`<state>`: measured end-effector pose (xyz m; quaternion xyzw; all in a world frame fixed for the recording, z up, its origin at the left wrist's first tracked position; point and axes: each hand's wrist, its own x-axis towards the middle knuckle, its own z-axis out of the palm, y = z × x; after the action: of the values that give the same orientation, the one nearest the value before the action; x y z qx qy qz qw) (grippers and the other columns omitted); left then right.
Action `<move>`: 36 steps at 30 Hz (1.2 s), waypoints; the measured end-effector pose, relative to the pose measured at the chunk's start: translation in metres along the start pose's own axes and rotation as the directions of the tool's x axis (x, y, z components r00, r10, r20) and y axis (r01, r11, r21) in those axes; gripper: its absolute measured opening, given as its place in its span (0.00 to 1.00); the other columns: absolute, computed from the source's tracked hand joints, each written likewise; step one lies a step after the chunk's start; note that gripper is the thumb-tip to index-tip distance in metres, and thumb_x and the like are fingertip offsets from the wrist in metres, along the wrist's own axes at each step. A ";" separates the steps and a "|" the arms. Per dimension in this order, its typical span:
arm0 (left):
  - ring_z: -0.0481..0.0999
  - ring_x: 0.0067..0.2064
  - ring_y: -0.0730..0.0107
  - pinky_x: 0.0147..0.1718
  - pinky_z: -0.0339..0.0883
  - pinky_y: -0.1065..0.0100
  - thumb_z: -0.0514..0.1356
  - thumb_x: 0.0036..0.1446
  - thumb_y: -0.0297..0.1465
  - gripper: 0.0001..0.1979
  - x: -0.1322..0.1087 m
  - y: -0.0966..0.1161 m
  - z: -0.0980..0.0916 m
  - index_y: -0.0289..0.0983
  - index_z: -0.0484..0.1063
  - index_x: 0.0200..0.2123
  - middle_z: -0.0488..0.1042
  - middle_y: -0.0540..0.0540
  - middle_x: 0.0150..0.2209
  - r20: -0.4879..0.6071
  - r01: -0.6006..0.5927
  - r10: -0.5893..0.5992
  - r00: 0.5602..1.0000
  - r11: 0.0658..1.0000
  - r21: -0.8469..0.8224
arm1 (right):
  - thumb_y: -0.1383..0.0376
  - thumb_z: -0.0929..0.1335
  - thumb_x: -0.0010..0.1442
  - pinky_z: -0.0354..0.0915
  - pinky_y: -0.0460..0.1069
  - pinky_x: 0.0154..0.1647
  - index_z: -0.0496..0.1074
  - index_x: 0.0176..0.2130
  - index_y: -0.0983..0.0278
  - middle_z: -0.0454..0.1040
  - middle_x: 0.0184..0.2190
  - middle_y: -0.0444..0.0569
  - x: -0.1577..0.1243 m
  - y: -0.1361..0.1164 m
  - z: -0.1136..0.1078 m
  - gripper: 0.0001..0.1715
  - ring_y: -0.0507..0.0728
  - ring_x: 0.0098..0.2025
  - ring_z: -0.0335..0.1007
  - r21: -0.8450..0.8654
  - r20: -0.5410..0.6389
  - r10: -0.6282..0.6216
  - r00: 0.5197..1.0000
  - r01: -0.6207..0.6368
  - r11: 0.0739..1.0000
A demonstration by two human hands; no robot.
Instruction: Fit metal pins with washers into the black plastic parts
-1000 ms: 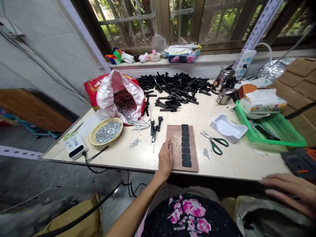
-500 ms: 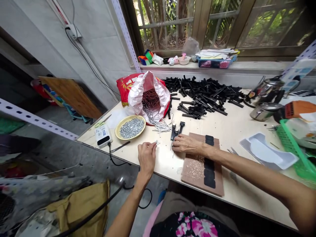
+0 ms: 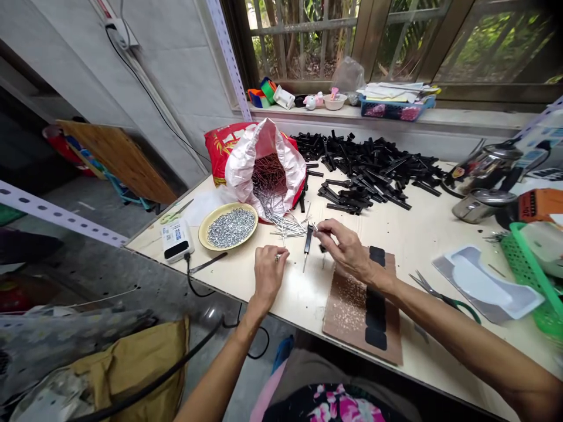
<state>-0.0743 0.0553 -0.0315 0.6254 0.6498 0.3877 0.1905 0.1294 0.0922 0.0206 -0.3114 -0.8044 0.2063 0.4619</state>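
Observation:
My left hand (image 3: 268,274) rests on the tabletop with its fingers pinched on a small silvery nut. My right hand (image 3: 346,246) hovers just right of it, fingers closed on a black plastic piece with a metal pin. Another black piece with a pin (image 3: 307,243) lies between the hands. Loose metal pins (image 3: 288,225) spill from a red and white bag (image 3: 264,167) just beyond. A yellow dish of small nuts (image 3: 227,227) sits to the left. A brown board with black pads (image 3: 365,305) lies under my right wrist.
A big heap of black plastic pieces (image 3: 373,167) covers the back of the table (image 3: 422,234). Scissors (image 3: 442,295), a white tray (image 3: 484,281), a green basket (image 3: 528,269) and metal pots (image 3: 481,179) stand at the right. A white device with a cable (image 3: 176,240) sits near the left edge.
My left hand went from the brown board to the loose nuts and pinched one. My right hand came up from the lap and lifted a black piece off the table.

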 end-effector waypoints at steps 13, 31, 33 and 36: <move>0.72 0.27 0.79 0.29 0.69 0.75 0.71 0.40 0.28 0.13 -0.016 0.062 0.007 0.30 0.73 0.30 0.75 0.47 0.28 0.513 0.547 -0.305 0.802 0.033 -0.836 | 0.66 0.62 0.65 0.61 0.44 0.32 0.73 0.44 0.61 0.71 0.37 0.46 -0.028 -0.032 -0.020 0.12 0.50 0.35 0.68 -0.405 0.161 0.121 0.980 -0.046 0.913; 0.73 0.26 0.77 0.30 0.72 0.73 0.72 0.37 0.32 0.17 -0.024 0.086 0.009 0.29 0.74 0.30 0.76 0.46 0.26 0.441 0.501 -0.272 0.855 0.217 -0.838 | 0.68 0.62 0.64 0.52 0.46 0.29 0.73 0.36 0.62 0.71 0.31 0.45 -0.044 -0.052 -0.034 0.10 0.50 0.32 0.64 -0.660 0.107 0.029 0.994 0.049 0.749; 0.73 0.25 0.77 0.30 0.72 0.73 0.73 0.36 0.32 0.18 -0.024 0.087 0.010 0.29 0.74 0.30 0.76 0.46 0.26 0.457 0.517 -0.267 0.848 0.229 -0.825 | 0.68 0.63 0.64 0.52 0.47 0.30 0.72 0.35 0.63 0.71 0.30 0.45 -0.047 -0.050 -0.033 0.10 0.51 0.32 0.64 -0.686 0.109 0.013 0.994 0.066 0.724; 0.73 0.25 0.77 0.31 0.71 0.72 0.73 0.36 0.32 0.18 -0.024 0.088 0.013 0.29 0.74 0.30 0.76 0.46 0.26 0.461 0.521 -0.272 0.845 0.225 -0.823 | 0.69 0.62 0.64 0.52 0.48 0.31 0.71 0.33 0.64 0.70 0.28 0.47 -0.049 -0.048 -0.033 0.11 0.52 0.32 0.63 -0.721 0.121 0.005 0.993 0.084 0.688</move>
<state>-0.0031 0.0280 0.0199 0.2528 0.4225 0.5518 0.6731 0.1616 0.0253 0.0359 -0.4388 -0.8517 -0.1206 0.2596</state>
